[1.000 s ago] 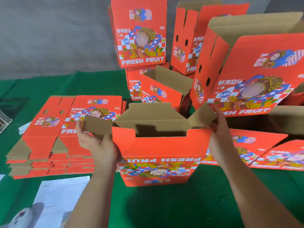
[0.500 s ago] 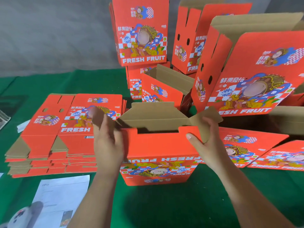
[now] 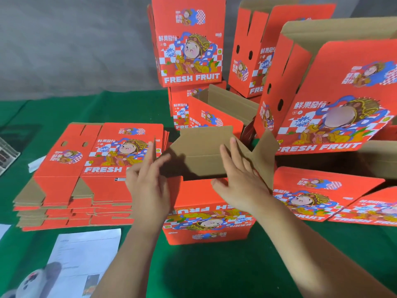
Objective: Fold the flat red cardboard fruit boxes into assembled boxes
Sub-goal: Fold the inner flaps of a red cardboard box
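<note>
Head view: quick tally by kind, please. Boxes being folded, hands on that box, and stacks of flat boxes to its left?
Box being folded: 1
Hands on it: 2 (left hand, right hand)
Stack of flat boxes: 1
Total: 4

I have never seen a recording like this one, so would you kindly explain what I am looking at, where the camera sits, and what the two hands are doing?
There is no machine here: a person folds boxes with bare hands, and the single camera is worn on the head, looking forward and down. The left hand and the right hand work on a red fruit box that stands printed side upside down on the green table cover. The left hand's fingers press on the left brown flap; the right hand lies flat on the right flap, pushing it inward. Neither hand grips anything. To the left lies a stack of flat boxes, not yet folded. Behind and to the right stand and lean assembled boxes. A sheet of paper lies near the front edge.
</note>
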The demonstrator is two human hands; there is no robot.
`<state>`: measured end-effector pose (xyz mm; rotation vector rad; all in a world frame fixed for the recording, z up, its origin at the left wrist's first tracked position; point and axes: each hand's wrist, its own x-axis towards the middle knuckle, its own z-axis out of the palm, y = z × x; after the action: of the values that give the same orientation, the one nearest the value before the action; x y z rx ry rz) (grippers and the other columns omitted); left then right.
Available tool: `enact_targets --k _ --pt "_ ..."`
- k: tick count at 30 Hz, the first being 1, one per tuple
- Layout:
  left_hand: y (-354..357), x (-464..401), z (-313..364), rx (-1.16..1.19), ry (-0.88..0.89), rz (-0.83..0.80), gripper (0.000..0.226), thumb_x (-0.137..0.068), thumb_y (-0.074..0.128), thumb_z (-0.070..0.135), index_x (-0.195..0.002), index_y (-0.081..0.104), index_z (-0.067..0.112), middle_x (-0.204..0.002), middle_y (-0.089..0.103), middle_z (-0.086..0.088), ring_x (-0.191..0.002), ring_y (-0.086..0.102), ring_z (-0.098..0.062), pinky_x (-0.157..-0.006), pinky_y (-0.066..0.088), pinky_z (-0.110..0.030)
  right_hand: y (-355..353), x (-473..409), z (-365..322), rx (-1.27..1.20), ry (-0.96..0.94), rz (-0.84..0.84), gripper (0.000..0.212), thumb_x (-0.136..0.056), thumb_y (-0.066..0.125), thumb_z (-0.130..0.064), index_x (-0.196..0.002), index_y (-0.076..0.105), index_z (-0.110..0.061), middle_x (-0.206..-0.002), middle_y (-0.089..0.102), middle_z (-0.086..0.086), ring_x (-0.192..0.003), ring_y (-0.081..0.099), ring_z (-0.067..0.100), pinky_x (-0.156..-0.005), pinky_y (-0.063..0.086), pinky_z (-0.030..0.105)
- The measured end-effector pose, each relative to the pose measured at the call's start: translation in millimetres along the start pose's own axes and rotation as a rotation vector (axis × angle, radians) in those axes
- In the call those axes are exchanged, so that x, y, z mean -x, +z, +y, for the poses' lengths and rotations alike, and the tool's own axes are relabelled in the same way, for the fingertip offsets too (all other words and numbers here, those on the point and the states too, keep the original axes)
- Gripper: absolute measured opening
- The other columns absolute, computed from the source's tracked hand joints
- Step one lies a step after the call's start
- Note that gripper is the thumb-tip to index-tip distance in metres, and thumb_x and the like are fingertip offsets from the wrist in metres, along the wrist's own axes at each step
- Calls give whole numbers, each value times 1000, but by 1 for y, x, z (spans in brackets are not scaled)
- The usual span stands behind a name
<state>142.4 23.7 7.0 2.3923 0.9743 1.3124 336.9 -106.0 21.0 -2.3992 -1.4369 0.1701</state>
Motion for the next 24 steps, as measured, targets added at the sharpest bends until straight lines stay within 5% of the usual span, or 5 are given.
enact_targets --k 4,9,13,18,24 --pt "1 1 -10 145 99 -30 33 -82 42 -7 -94 51 22 -143 55 20 -121 56 -25 -99 40 -45 8 -3 -4 61 9 -64 90 -83 26 -80 -159 -12 -50 -153 -54 -15 -147 40 31 -117 33 48" --pt "-4 1 -5 544 -69 -459 43 -97 48 9 -129 39 36 -151 54 8 -145 46 -12 -120 35 -50 9 2 -5 42 38 16 91 -84 30 -77 -162 -6 -46 -159 -46 -17 -157 12 24 -122 25 47" --pt "-3 -18 -6 1 32 -624 53 -93 45 57 -135 64 30 -139 64 6 -133 55 -22 -112 37 -44 7 6 -12 81 18 139 84 -87 39 -67 -162 14 -39 -171 -19 -9 -153 12 25 -122 28 45" --pt "11 -37 7 -103 -29 -462 33 -100 57 15 -129 73 15 -121 61 -12 -107 64 -37 -87 53 -50 7 20 -7 47 -23 510 66 -84 63 -41 -147 54 -25 -160 35 13 -140 40 40 -114 35 57" --pt "18 -37 5 -223 -79 -487 80 -94 65 28 -163 24 34 -169 13 -15 -129 52 -41 -100 46 -55 6 26 -4 -32 192 643 97 -77 76 -33 -161 34 -11 -167 11 32 -156 8 47 -123 20 54"
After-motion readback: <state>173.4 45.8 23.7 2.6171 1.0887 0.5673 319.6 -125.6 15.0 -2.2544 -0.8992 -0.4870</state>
